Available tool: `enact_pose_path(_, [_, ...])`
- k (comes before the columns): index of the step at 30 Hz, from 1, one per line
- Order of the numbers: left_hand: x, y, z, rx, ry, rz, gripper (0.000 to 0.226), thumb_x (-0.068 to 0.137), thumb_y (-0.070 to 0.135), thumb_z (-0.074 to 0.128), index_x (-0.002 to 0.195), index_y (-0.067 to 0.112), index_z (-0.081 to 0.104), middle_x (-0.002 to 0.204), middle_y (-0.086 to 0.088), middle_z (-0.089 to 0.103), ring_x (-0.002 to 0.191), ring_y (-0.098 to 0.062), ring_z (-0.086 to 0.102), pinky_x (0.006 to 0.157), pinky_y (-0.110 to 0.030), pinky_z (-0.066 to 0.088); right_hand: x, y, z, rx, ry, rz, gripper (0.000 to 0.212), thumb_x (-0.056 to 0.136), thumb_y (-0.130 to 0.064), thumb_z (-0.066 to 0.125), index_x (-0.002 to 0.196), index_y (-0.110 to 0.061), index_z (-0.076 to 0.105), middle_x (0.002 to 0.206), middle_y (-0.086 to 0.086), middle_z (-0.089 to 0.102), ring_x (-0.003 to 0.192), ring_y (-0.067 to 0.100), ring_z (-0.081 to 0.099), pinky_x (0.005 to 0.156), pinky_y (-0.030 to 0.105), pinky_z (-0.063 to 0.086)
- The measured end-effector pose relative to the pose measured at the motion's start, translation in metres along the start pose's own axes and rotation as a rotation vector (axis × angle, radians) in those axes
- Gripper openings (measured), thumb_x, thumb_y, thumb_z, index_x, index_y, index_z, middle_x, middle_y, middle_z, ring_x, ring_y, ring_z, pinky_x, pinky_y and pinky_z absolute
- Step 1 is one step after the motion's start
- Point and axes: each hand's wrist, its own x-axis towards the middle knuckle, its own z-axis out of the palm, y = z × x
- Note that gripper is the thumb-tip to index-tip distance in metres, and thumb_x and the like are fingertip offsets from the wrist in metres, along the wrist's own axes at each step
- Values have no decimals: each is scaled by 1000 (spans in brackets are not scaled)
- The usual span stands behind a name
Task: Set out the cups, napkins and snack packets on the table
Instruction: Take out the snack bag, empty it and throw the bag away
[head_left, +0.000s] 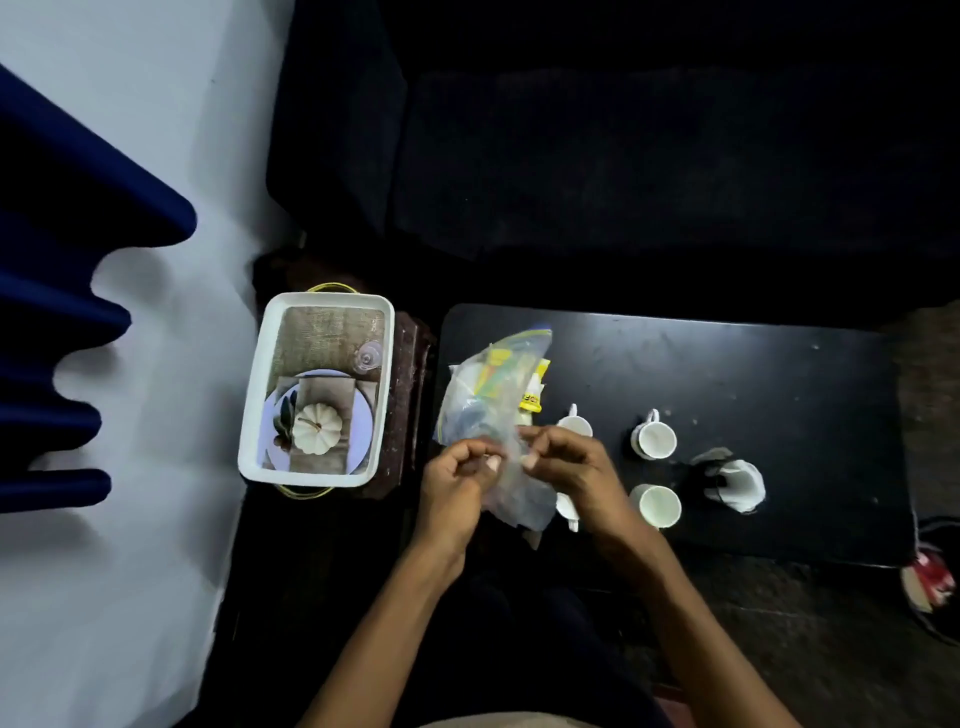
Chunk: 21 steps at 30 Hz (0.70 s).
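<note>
A clear plastic bag (491, 389) holding yellow and green snack packets lies at the left end of the black table (753, 374). My left hand (457, 478) and my right hand (566, 462) both pinch the near end of this bag above the table's front edge. Several white cups stand on the table: one (654, 439) at the middle, one (657, 505) nearer me, and two partly hidden by my right hand (575, 423). White napkins sit in a dark holder (732, 483) to the right of the cups.
A white tray (249, 415) with a plate, a small white pumpkin (317, 428) and an upturned clear glass (369, 358) rests on a side stand left of the table. A dark sofa stands behind. A red and white object (930, 577) lies on the floor at right.
</note>
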Motion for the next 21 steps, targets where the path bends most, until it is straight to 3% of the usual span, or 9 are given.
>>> enact_pose_path(2, [2, 0, 11, -78, 2, -11, 21, 90, -8, 57, 102, 8, 63, 108, -26, 68, 94, -28, 60, 86, -43, 46, -5, 3, 7, -8, -5, -10, 22, 82, 7, 65, 66, -5, 57, 107, 3, 77, 103, 17, 70, 89, 28, 53])
enact_pose_path(5, [3, -1, 16, -257, -68, -42, 32, 94, 1, 57, 123, 11, 53, 113, -20, 68, 96, -28, 64, 86, -42, 50, -12, 10, -1, -95, 27, -34, 21, 93, 6, 63, 72, 2, 58, 115, 19, 73, 112, 30, 68, 99, 46, 49])
enact_pose_path(9, [1, -3, 26, -88, -120, -12, 34, 88, -4, 66, 117, 13, 59, 107, -15, 72, 86, -20, 70, 75, -29, 57, -27, 10, -18, -426, 73, -74, 12, 84, -17, 80, 86, -13, 69, 116, -7, 74, 111, 13, 68, 92, 43, 55])
enact_pose_path(11, [1, -4, 34, 5, -93, -4, 34, 85, -9, 65, 113, 10, 63, 98, -12, 73, 80, -18, 69, 73, -27, 56, -33, 9, -27, -682, 241, -159, 43, 70, -29, 88, 104, -23, 63, 122, -9, 63, 113, 12, 60, 92, 39, 51])
enact_pose_path(13, [0, -3, 45, 84, -112, 25, 37, 84, -13, 64, 115, 6, 63, 87, -8, 72, 77, -18, 66, 73, -29, 55, -38, 4, -40, -828, 363, -251, 83, 59, -43, 88, 131, -31, 49, 145, -3, 40, 133, 13, 41, 103, 37, 44])
enact_pose_path(16, [-6, 0, 63, 107, -263, 71, 39, 83, -18, 60, 108, 11, 64, 68, 6, 69, 68, -8, 69, 61, -19, 54, -43, -5, -65, -758, 344, -270, 121, 56, -48, 92, 155, -43, 23, 166, -6, 5, 151, 6, 13, 111, 29, 32])
enact_pose_path(17, [-9, 2, 71, 113, -323, 79, 39, 82, -20, 59, 104, 13, 65, 68, 5, 68, 67, -5, 70, 58, -18, 54, -45, -8, -73, -733, 315, -265, 122, 58, -44, 94, 156, -43, 22, 165, -7, 9, 152, 5, 17, 111, 23, 33])
enact_pose_path(19, [-12, 5, 88, 160, -407, 92, 43, 81, -21, 60, 96, 18, 69, 78, -1, 69, 66, -5, 69, 58, -22, 56, -46, -11, -89, -672, 272, -246, 106, 63, -29, 94, 152, -37, 37, 153, -8, 37, 137, 5, 45, 102, 22, 47])
enact_pose_path(21, [-13, 5, 106, 253, -430, 175, 44, 79, -18, 65, 91, 24, 71, 90, -5, 71, 76, -9, 67, 75, -31, 58, -49, -12, -101, -617, 330, -235, 74, 69, -15, 88, 136, -26, 59, 125, -5, 64, 107, 6, 65, 87, 27, 55])
